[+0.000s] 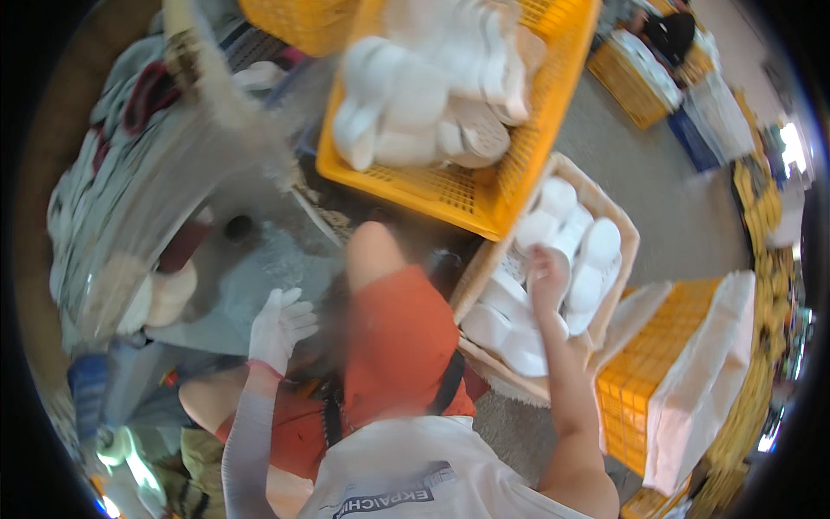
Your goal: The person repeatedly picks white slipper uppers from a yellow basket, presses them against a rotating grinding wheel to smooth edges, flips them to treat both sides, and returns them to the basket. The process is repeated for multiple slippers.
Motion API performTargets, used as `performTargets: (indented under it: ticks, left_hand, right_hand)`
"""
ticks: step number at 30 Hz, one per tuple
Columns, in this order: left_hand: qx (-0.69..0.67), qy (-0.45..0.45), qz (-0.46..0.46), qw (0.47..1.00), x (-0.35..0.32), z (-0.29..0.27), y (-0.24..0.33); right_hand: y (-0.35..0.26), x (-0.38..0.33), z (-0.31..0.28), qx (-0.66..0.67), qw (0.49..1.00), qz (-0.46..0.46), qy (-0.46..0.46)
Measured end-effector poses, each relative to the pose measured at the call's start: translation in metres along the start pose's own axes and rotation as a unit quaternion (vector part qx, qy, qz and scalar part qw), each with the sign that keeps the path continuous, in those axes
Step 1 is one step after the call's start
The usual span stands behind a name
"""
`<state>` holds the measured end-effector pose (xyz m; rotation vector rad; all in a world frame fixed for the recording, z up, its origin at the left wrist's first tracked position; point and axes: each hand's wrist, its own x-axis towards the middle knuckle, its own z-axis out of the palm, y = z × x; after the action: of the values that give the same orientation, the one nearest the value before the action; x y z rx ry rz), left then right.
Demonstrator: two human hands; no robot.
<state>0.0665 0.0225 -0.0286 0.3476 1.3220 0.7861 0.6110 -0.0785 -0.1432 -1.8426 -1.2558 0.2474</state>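
R hand (545, 264): bare, in among the white shoe pieces (596, 244); fingers bent at one piece. Firm grip or mere contact: cannot tell, pic too small.
L hand (282, 327): gloved, fingers extended and slightly apart; no item visible in it.
White shoe pieces: under and around R hand, lying at mixed angles; prob. loose-laid, so single pcs. can be reached.
Lined basket (624, 216): around R hand; pale cloth covers its rim, prob. to guard pcs. from scuffs.
Yellow crate (415, 197): fwd. and left of R hand, corner near lined basket; prob. set there for short reach.
Crate load (406, 91): white pcs. piled fwd. of both hands, some upright in a row, prob. to save space.
Grey surface (268, 264): just fwd. of L hand; contact unclear.
Clear sheet (143, 229): fwd.-left of L hand, approx. a shield; function uncertain.
Orange shorts (398, 337): betw. hands; wearer appears seated, both sides within arm's reach.
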Motion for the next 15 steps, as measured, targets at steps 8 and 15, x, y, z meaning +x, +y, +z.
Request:
performTargets:
  ticks: [8,15]
  left_hand:
    - [0.003,-0.063,-0.009,0.998,0.032,0.049,0.019]
    - [0.014,-0.067,-0.074,0.995,0.059,0.015,-0.008]
  right_hand:
    - [-0.013,-0.274,-0.014,0.224,0.710,0.664,0.072]
    - [0.088,-0.230,0.020,0.379,0.701,0.546,0.259]
